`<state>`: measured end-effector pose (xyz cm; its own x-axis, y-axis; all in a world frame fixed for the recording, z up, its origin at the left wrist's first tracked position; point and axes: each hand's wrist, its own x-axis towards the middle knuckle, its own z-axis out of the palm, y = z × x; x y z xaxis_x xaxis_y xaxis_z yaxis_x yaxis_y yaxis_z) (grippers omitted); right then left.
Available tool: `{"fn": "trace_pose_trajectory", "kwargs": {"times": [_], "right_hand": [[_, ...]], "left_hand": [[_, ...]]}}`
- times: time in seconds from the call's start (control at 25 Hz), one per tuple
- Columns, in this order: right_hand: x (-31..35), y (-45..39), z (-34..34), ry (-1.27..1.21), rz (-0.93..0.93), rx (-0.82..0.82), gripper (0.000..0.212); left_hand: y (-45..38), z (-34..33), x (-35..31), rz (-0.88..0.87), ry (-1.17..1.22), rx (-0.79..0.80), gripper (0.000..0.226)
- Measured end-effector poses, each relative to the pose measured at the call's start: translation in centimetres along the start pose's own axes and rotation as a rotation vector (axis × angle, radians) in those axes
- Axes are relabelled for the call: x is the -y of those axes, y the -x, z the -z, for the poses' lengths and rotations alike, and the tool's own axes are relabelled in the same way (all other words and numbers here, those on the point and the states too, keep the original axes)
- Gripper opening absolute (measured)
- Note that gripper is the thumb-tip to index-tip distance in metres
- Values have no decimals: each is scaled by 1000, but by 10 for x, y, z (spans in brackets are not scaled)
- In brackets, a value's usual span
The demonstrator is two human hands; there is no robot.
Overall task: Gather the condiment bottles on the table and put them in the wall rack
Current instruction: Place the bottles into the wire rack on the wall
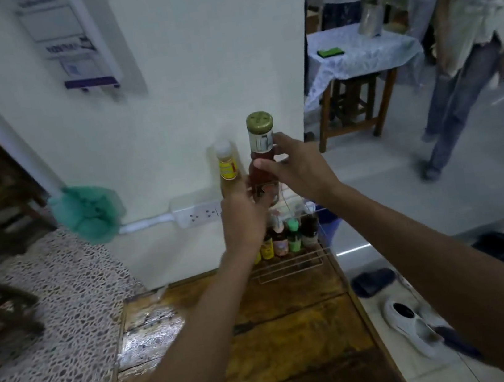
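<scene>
Both my hands are raised in front of the white wall. My left hand (242,221) grips the lower part of a small bottle with a white cap and a yellow label (228,168). My right hand (296,168) wraps around the neck of a taller red sauce bottle with a gold cap (262,147); the fingers of my left hand also touch its lower body. Below them a wire wall rack (290,264) holds several small bottles (286,237) in a row. The lower halves of both held bottles are hidden by my hands.
A wooden table (264,334) runs under my arms up to the wall. A white power strip (199,214) and a green mop head (88,213) sit against the wall at left. At right, a person stands beside a cloth-covered table (357,53); shoes (409,327) lie on the floor.
</scene>
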<state>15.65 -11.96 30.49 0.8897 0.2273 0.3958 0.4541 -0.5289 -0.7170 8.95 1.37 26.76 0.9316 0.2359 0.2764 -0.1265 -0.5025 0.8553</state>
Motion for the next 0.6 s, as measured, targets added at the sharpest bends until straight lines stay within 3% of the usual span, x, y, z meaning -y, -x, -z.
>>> {"fn": "trace_pose_trajectory", "kwargs": {"times": [0.32,0.6], "right_hand": [[-55,-23,-33,33,-60,149,50],[-71,-36,-56,-6,-56,165,49]], "left_hand": [[-1,-46,37,92,-138,40,63],[-10,-57,53,137,-138,57,52]]}}
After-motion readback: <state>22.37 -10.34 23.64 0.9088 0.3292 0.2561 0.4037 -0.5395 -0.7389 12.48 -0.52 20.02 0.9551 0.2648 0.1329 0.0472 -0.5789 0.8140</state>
